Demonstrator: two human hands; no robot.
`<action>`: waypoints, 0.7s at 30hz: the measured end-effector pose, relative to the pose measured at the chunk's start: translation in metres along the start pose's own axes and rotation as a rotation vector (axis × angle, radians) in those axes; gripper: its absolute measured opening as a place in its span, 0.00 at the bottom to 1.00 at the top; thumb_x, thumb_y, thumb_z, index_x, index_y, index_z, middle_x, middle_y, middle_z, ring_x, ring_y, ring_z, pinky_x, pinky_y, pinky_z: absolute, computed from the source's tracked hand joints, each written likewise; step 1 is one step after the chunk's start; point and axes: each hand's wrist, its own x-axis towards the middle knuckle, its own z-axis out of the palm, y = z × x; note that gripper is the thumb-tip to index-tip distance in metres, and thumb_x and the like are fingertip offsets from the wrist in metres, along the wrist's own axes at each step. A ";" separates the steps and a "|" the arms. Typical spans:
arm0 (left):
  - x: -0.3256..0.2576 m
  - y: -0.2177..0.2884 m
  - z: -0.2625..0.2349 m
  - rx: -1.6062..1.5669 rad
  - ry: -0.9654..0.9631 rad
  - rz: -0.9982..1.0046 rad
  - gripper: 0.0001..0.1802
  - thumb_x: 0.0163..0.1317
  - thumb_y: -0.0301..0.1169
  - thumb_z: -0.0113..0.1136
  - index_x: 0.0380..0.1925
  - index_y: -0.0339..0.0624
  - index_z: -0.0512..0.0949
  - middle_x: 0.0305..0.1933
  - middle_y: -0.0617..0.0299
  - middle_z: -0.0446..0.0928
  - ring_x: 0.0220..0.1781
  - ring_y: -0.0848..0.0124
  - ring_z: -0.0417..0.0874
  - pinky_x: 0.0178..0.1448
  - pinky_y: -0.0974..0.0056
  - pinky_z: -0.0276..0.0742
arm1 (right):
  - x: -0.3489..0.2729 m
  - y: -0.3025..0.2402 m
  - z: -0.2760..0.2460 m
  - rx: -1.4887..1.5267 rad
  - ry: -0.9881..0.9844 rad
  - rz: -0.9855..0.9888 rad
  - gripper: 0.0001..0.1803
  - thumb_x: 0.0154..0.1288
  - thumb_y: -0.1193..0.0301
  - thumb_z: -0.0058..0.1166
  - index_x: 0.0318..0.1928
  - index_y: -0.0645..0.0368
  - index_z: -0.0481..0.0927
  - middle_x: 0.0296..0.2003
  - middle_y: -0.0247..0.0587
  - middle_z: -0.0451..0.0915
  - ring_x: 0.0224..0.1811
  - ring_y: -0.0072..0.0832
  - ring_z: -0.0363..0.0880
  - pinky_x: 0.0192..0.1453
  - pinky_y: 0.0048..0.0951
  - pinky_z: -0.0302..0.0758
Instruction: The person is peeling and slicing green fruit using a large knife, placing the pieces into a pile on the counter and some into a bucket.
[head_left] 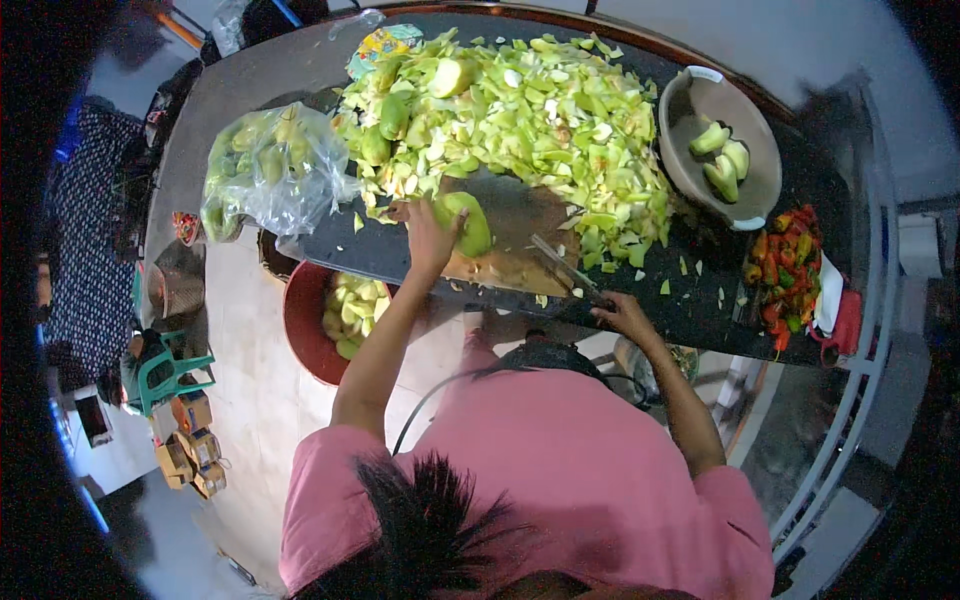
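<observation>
1. At centre frame, a person's left hand (432, 236) rests against the left side of a green fruit (472, 226) at the cutting board (515, 212), thumb on its surface; whether the other fingers clamp it cannot be told.
2. Right of centre, the right hand (624, 316) has its fingers wrapped around the handle of a knife (568, 268), blade angled to the upper left, apart from the fruit.
3. Much appears done: peelings (560, 125) blanket the upper centre, while pale pieces sit in the bowl (697, 108) at upper right and the red bucket (303, 335) left of centre.
4. Some appears left: whole green fruits lie beside the peelings, with more inside a clear bag (300, 205) at upper left.
</observation>
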 end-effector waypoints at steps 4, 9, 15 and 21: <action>0.002 0.005 -0.011 0.134 0.143 0.480 0.32 0.57 0.43 0.58 0.59 0.44 0.63 0.58 0.42 0.65 0.57 0.49 0.67 0.61 0.51 0.63 | 0.028 0.076 0.002 0.019 0.075 0.015 0.23 0.58 0.63 0.59 0.48 0.67 0.76 0.40 0.52 0.80 0.42 0.36 0.79 0.45 0.35 0.73; -0.002 0.003 -0.020 0.222 -0.077 0.451 0.29 0.58 0.38 0.57 0.60 0.49 0.64 0.56 0.50 0.68 0.57 0.51 0.66 0.63 0.53 0.61 | 0.034 0.088 -0.036 0.021 0.392 0.005 0.28 0.55 0.54 0.60 0.47 0.67 0.77 0.41 0.56 0.79 0.43 0.42 0.79 0.47 0.38 0.73; -0.027 -0.012 -0.026 0.127 0.005 0.415 0.33 0.52 0.36 0.63 0.58 0.43 0.62 0.51 0.47 0.68 0.55 0.49 0.68 0.60 0.53 0.65 | 0.065 0.013 -0.006 -0.149 0.226 -0.159 0.23 0.58 0.58 0.57 0.43 0.68 0.76 0.33 0.53 0.80 0.37 0.44 0.79 0.43 0.39 0.72; -0.021 -0.019 -0.026 0.042 -0.108 0.283 0.40 0.44 0.42 0.71 0.54 0.38 0.61 0.53 0.43 0.65 0.56 0.48 0.69 0.59 0.54 0.66 | 0.117 0.003 -0.015 0.004 0.228 -0.229 0.18 0.58 0.60 0.57 0.29 0.65 0.71 0.18 0.42 0.74 0.21 0.32 0.74 0.26 0.35 0.68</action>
